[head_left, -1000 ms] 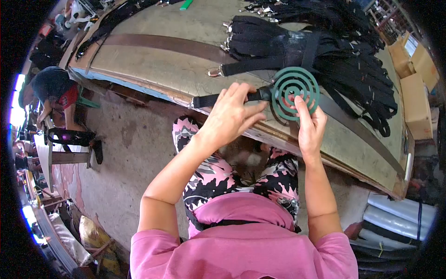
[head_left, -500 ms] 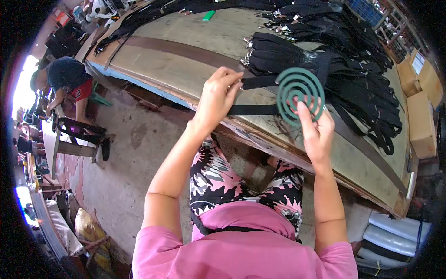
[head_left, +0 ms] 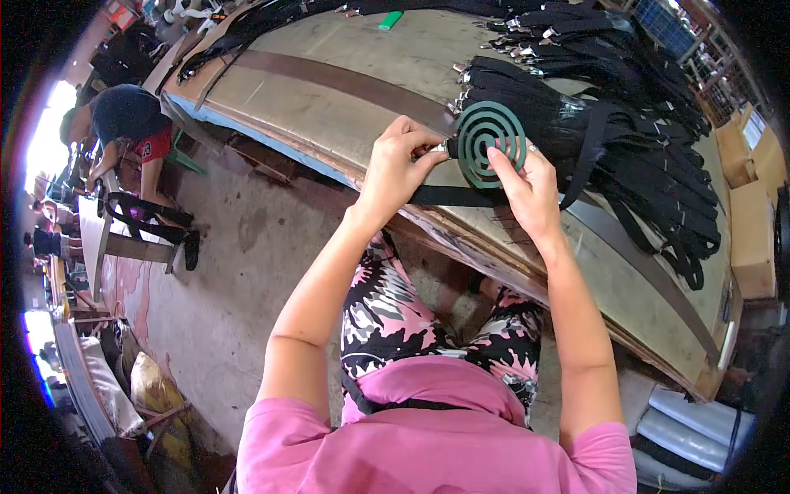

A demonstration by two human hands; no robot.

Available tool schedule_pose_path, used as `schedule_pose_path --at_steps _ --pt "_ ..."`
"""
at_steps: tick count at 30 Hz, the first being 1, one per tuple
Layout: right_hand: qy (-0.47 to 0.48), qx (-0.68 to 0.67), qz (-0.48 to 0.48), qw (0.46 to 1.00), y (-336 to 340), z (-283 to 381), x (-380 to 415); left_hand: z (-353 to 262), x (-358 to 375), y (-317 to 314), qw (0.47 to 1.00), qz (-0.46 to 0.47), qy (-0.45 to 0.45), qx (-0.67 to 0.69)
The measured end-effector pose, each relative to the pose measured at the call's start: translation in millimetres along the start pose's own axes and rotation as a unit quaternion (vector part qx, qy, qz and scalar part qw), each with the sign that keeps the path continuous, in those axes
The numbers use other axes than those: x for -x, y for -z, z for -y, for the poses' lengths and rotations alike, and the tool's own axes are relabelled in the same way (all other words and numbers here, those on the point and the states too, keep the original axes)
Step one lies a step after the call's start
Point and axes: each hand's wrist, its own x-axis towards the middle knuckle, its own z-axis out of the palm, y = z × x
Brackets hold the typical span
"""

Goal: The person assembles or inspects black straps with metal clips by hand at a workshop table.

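My left hand [head_left: 405, 160] is closed on the metal clip end of a black strap [head_left: 453, 196] at the table's near edge. My right hand [head_left: 527, 185] pinches a green spiral coil [head_left: 491, 144], which covers part of the strap just right of my left fingers. A bundle of black straps [head_left: 514, 95] with metal clips lies behind the coil. More black straps [head_left: 658, 189] are heaped to its right. Whether my right hand also holds the strap behind the coil is hidden.
The large table [head_left: 329, 107] has a brown band across it and a green object [head_left: 391, 20] near its far edge. Cardboard boxes [head_left: 753, 239] stand at the right, above silvery rolls [head_left: 683, 436]. A person [head_left: 127, 115] bends over a bench [head_left: 132, 257] at the left.
My right hand and the green coil have moved left, closer to my left hand. My left hand has shifted slightly right and still grips the strap end.
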Motion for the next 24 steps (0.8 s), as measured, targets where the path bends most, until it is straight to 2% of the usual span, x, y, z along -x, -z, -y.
schedule_pose_path --at_steps 6,9,11,14,18,20,22,23,24 --pt "-0.011 -0.023 0.001 1.000 -0.7 -0.7 -0.1 -1.4 -1.3 2.9 0.999 0.017 -0.010 -0.025" --pt "-0.011 0.022 0.028 0.999 2.7 -2.0 0.1 -1.1 -3.7 5.0 0.999 0.024 -0.033 -0.024" --pt "-0.107 -0.056 0.002 0.993 2.9 -3.3 1.4 0.5 -6.4 7.0 0.994 0.028 -0.087 -0.054" --pt "-0.117 -0.117 -0.025 0.986 5.5 -7.8 1.5 1.0 -16.1 8.9 0.992 0.067 -0.052 -0.089" --pt "-0.144 -0.177 -0.017 0.973 14.9 6.3 3.8 2.7 -30.3 11.6 0.992 0.108 -0.006 -0.068" --pt "-0.171 -0.153 0.043 0.972 44.5 24.4 10.4 2.4 -34.7 10.8 0.992 0.102 -0.028 -0.072" --pt "-0.215 -0.236 0.080 0.944 91.7 36.3 27.9 12.6 -43.1 11.2 0.982 0.159 -0.051 -0.087" --pt "-0.225 -0.280 0.082 0.930 120.3 39.1 44.5 12.0 -48.8 15.0 0.976 0.198 -0.044 -0.081" --pt "-0.252 -0.246 0.031 0.935 145.7 47.2 64.3 10.4 -51.2 15.3 0.978 0.193 -0.040 -0.073"
